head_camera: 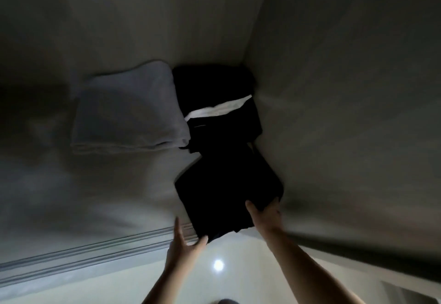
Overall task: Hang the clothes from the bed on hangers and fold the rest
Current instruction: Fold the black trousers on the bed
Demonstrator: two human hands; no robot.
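Head view: folded black garment (226, 189) rests at the bed's (95, 196) near edge. Right hand (265, 215) grips its 5 o'clock corner. Left hand (185, 244), fingers straight, touches the 7 o'clock corner with its thumb. At the garment's 12 o'clock sits a black stack (214, 82) showing a white strip (219, 109). Folded grey cloth (128, 110) lies at the stack's 9 o'clock.

Dim, grainy view of a corner. A smooth grey-green back wall (167, 17) meets a matching side wall (346, 65) on the right at a straight seam. Below them spreads a wide, flat grey surface (83, 196), mottled with shadow, with a ribbed pale-grey front edge (95, 249). Beneath that, a glossy cream floor (119, 287) reflects one small round white light (218, 265).
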